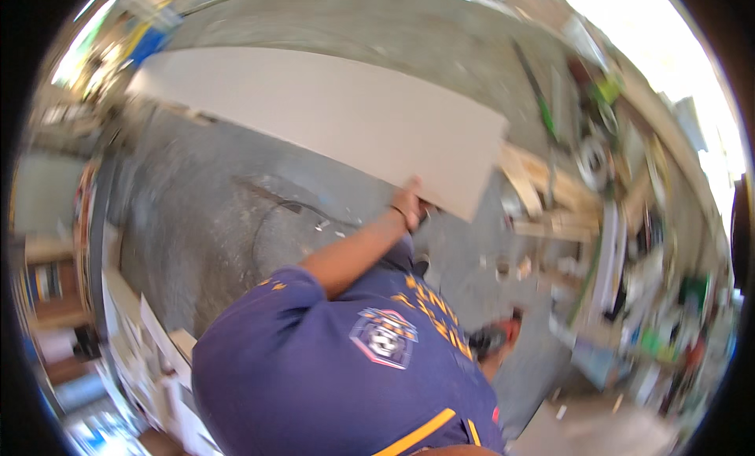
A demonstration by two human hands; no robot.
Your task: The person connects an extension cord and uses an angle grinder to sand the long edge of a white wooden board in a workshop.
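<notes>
Board, long and pale, gripped at its near edge by left hand, stretching forward and mostly leftward from there. Probably stiff, rather heavy, with corners easily chipped; better to hold nearer the middle. Cannot tell state of right hand.

Blown-out daylight glares at upper right, the concrete floor is dimmer, motion blur softens the pale board, and fisheye distortion bends the edges.

1 board in front, L hand at near edge; timber pcs R, shelving far L.
</notes>
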